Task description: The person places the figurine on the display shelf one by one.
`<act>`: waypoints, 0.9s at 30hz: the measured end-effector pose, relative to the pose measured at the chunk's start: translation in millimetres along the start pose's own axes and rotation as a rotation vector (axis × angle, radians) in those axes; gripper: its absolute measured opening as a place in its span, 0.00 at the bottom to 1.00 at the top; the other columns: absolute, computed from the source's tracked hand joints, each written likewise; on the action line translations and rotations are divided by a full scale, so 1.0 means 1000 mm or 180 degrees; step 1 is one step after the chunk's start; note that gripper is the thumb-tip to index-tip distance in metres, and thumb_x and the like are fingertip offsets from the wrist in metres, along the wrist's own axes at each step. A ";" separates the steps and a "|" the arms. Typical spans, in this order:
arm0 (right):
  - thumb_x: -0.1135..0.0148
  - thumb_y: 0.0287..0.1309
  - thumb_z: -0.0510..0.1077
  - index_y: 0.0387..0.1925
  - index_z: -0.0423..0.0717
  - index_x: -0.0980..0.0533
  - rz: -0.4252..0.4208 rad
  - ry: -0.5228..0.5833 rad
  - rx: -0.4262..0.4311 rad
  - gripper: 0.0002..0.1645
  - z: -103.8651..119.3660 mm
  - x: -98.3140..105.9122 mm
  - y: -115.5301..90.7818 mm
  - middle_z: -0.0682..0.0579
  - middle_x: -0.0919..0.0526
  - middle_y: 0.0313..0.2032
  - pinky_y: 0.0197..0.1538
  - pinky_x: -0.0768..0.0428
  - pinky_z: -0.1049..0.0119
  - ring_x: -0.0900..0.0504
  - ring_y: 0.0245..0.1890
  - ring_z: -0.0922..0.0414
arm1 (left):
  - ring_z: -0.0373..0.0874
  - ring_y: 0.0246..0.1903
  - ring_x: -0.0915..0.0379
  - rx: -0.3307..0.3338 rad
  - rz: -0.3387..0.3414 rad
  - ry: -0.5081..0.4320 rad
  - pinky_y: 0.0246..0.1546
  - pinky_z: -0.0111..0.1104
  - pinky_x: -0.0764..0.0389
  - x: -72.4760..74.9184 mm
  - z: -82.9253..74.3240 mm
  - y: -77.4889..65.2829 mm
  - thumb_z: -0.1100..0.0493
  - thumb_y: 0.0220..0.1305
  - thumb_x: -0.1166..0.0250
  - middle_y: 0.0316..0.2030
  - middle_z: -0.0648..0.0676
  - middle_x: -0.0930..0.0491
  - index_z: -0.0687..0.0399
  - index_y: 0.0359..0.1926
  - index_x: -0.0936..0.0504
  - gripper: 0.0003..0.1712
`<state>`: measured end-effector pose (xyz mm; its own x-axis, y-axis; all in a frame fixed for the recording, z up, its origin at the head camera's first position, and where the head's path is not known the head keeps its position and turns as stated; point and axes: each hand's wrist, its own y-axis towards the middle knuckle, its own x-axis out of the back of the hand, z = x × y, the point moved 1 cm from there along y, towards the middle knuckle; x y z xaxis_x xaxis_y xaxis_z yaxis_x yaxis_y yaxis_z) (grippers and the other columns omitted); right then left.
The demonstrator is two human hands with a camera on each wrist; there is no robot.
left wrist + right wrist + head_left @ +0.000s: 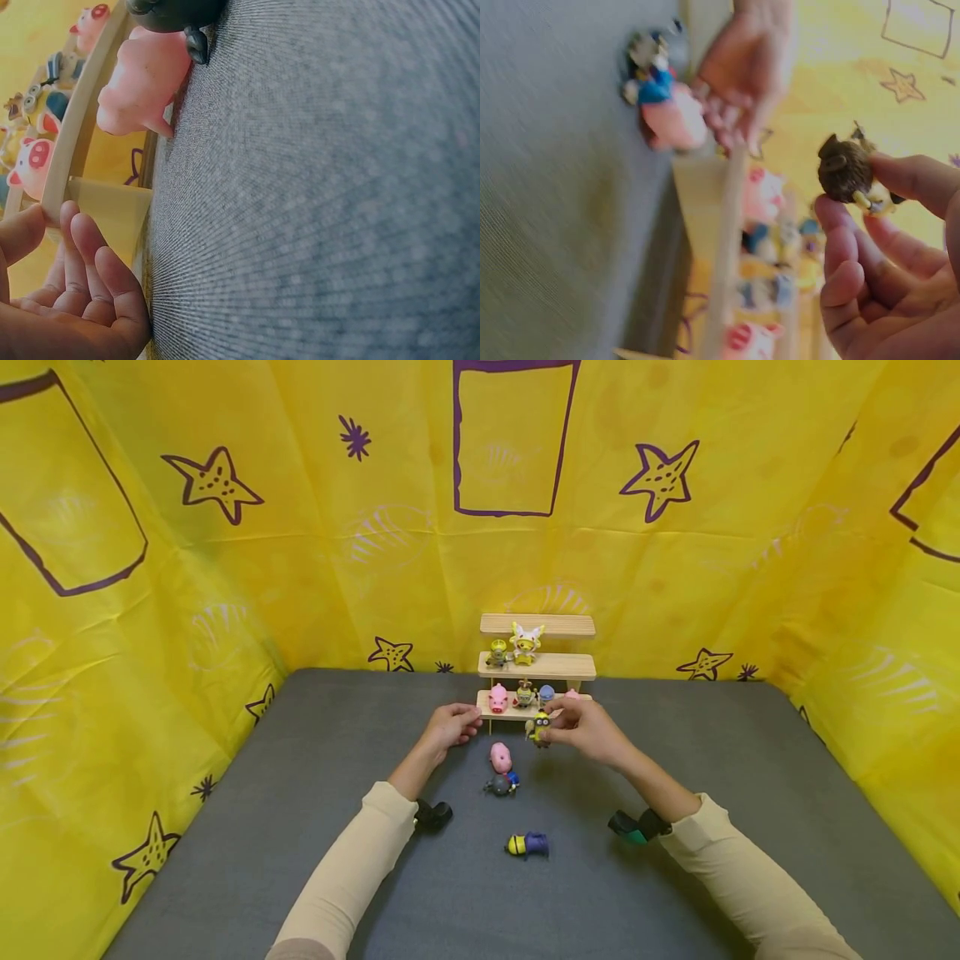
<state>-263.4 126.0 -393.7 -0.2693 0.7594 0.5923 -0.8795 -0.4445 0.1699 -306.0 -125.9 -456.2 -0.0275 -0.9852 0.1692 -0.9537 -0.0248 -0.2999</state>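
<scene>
My right hand [592, 732] pinches a small yellow minion figure [541, 727] between thumb and fingers, in front of the lowest board of a wooden tiered shelf [536, 666]. In the right wrist view, the brown, round part of the figure [845, 174] faces the camera. My left hand [452, 727] pinches the left end of that lowest board, thumb above and fingertips below, as the left wrist view shows. On this board stand a pink pig [498, 698], a minion [524, 694], a blue-topped figure [547, 694] and another pink pig [572, 694], partly hidden behind my right hand.
The middle board carries a yellow-topped figure [497, 652] and a white-eared yellow figure [526, 643]. On the grey tabletop [315, 760] lie a pink pig [501, 757], a dark grey figure with blue [501, 783] and a minion in purple-blue [527, 844]. A yellow curtain [300, 568] surrounds the table.
</scene>
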 end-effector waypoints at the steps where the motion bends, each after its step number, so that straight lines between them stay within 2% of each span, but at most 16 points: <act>1: 0.30 0.54 0.39 0.47 0.33 0.23 -0.0096 -0.0057 0.0015 0.21 0.003 0.005 0.002 0.41 0.13 0.31 0.30 0.25 0.68 0.18 0.29 0.61 | 0.36 0.26 0.26 0.0005 -0.0004 0.0000 0.29 0.26 0.25 0.000 0.000 0.000 0.55 0.69 0.40 0.34 0.52 0.17 0.62 0.54 0.21 0.18; 5: 0.31 0.56 0.39 0.51 0.33 0.24 -0.0404 -0.0148 0.0005 0.22 0.009 0.026 0.015 0.38 0.13 0.33 0.30 0.24 0.69 0.16 0.31 0.52 | 0.36 0.27 0.26 0.0004 -0.0009 0.0012 0.29 0.26 0.25 0.001 -0.001 0.000 0.55 0.69 0.40 0.34 0.52 0.17 0.61 0.54 0.21 0.18; 10: 0.33 0.58 0.40 0.54 0.36 0.26 -0.0635 -0.0298 -0.0011 0.23 0.009 0.046 0.034 0.35 0.14 0.38 0.33 0.25 0.68 0.17 0.35 0.46 | 0.37 0.27 0.26 0.0009 -0.0002 0.0028 0.29 0.27 0.24 0.002 0.000 0.001 0.55 0.69 0.40 0.35 0.53 0.17 0.61 0.53 0.20 0.18; 16: 0.33 0.58 0.37 0.53 0.34 0.27 -0.0867 -0.0506 0.0180 0.22 0.001 0.060 0.057 0.32 0.15 0.37 0.35 0.26 0.67 0.18 0.36 0.42 | 0.37 0.28 0.25 0.0035 -0.0004 0.0037 0.31 0.27 0.24 0.002 0.001 0.002 0.54 0.69 0.39 0.37 0.53 0.16 0.61 0.54 0.20 0.18; 21: 0.34 0.59 0.38 0.52 0.36 0.27 -0.0897 -0.0634 0.0170 0.21 -0.005 0.063 0.072 0.33 0.15 0.39 0.39 0.23 0.58 0.18 0.37 0.42 | 0.38 0.29 0.25 0.0052 -0.0016 0.0043 0.31 0.27 0.23 0.002 0.000 0.001 0.54 0.69 0.39 0.38 0.54 0.17 0.60 0.53 0.20 0.18; 27: 0.35 0.60 0.40 0.53 0.37 0.27 -0.0772 -0.0845 0.0108 0.21 -0.012 0.060 0.085 0.34 0.14 0.41 0.42 0.22 0.50 0.16 0.39 0.42 | 0.38 0.29 0.24 0.0055 0.0001 0.0053 0.32 0.28 0.23 0.001 0.001 0.001 0.54 0.69 0.39 0.38 0.54 0.16 0.60 0.54 0.20 0.18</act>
<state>-359.6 139.6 -352.9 0.0607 0.6969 0.7146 -0.8907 -0.2853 0.3539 -306.5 -127.3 -456.9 -0.0328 -0.9823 0.1846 -0.9483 -0.0277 -0.3160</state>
